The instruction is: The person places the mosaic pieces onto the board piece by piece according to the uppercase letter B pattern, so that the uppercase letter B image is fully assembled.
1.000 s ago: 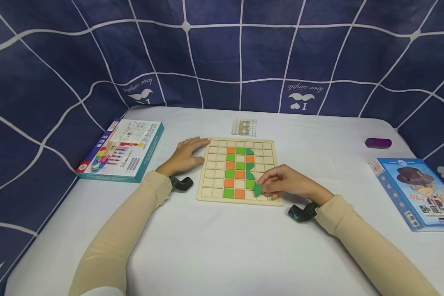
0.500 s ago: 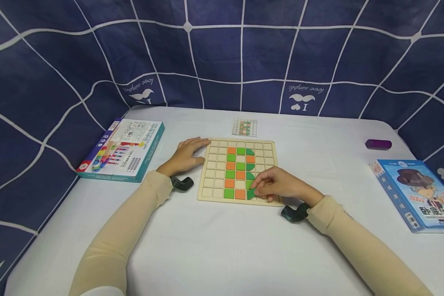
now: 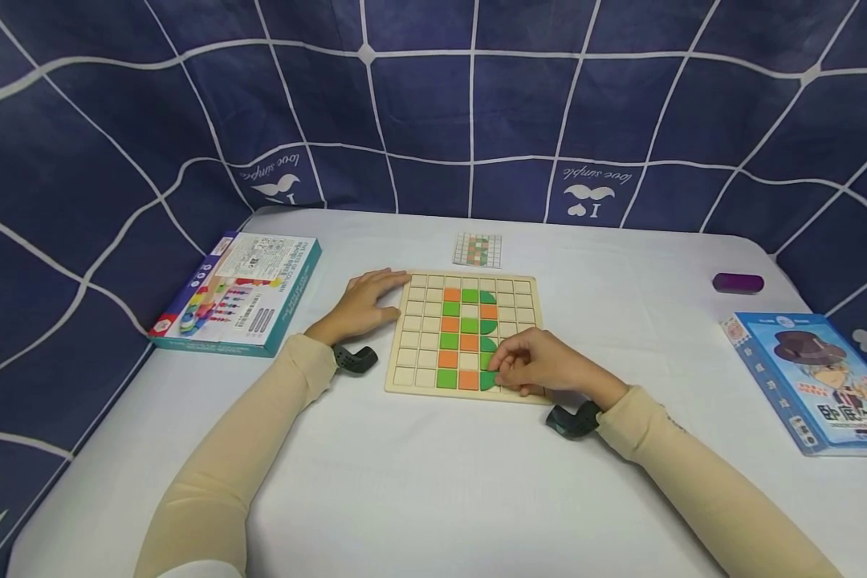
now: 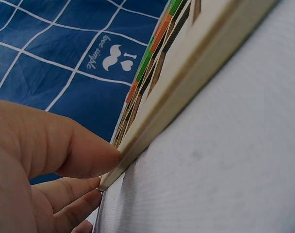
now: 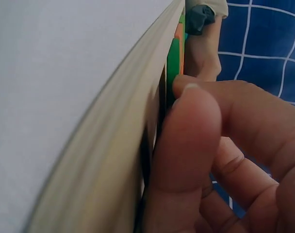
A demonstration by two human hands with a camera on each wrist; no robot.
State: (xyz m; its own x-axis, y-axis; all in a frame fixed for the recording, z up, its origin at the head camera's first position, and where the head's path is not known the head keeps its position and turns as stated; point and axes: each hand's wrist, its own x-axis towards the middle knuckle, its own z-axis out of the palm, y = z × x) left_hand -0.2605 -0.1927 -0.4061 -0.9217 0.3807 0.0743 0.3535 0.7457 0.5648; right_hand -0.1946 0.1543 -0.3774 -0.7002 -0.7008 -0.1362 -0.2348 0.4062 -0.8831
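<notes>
A wooden grid board [image 3: 407, 356] lies on the table, with orange and green square tiles and dark green rounded tiles set in its cells. My left hand [image 3: 361, 308] rests at the board's left edge; in the left wrist view its thumb [image 4: 89, 154] touches the rim, fingers extended beyond it. Over the lower right of the board, my right hand [image 3: 542, 361] pinches a dark green rounded tile [image 3: 487, 381] between thumb and index finger. That tile sits in the bottom row, right of an orange square [image 3: 468, 380]. In the right wrist view the tile's green edge [image 5: 173, 60] shows beyond the fingertips.
A small pattern card [image 3: 478, 250] lies behind the board. To the left is a teal-edged toy box [image 3: 242, 293]. On the right are a blue game box [image 3: 816, 377] and a purple cylinder [image 3: 738, 282]. A navy grid cloth [image 3: 419, 104] hangs behind.
My right hand has moved left with the dark green rounded tile, which was tilted above the board and now lies in the bottom row. The left hand has stayed put.
</notes>
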